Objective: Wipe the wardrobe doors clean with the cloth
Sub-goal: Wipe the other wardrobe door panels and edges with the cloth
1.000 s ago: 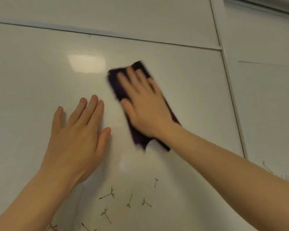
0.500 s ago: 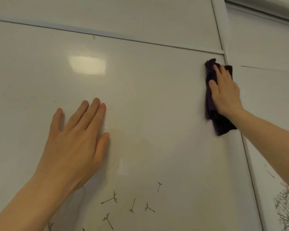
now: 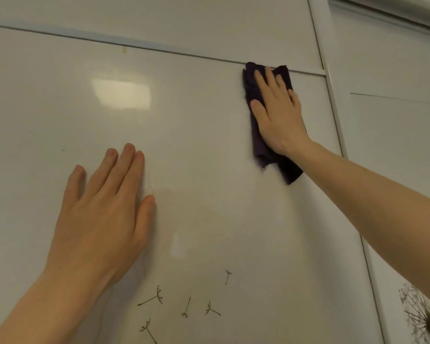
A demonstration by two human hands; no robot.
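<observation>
A glossy white wardrobe door [image 3: 196, 135] fills the view. My right hand [image 3: 277, 112] presses a folded dark purple cloth [image 3: 261, 150] flat against the door's upper right part, fingers straight, the cloth's top touching the horizontal seam [image 3: 159, 49]. The cloth's lower end sticks out under my wrist. My left hand [image 3: 104, 214] lies flat on the door at lower left, fingers straight and holding nothing.
A vertical frame strip [image 3: 330, 83] separates this door from the neighbouring door [image 3: 395, 145] at right. Small dandelion-seed prints [image 3: 184, 306] mark the lower door, and a dandelion head print [image 3: 425, 319] sits at lower right. A yellowish speck [image 3: 124, 49] lies by the seam.
My right hand swept the cloth from the door's middle out to the right frame strip, then came back a little left and up to the seam. My left hand stayed flat in place.
</observation>
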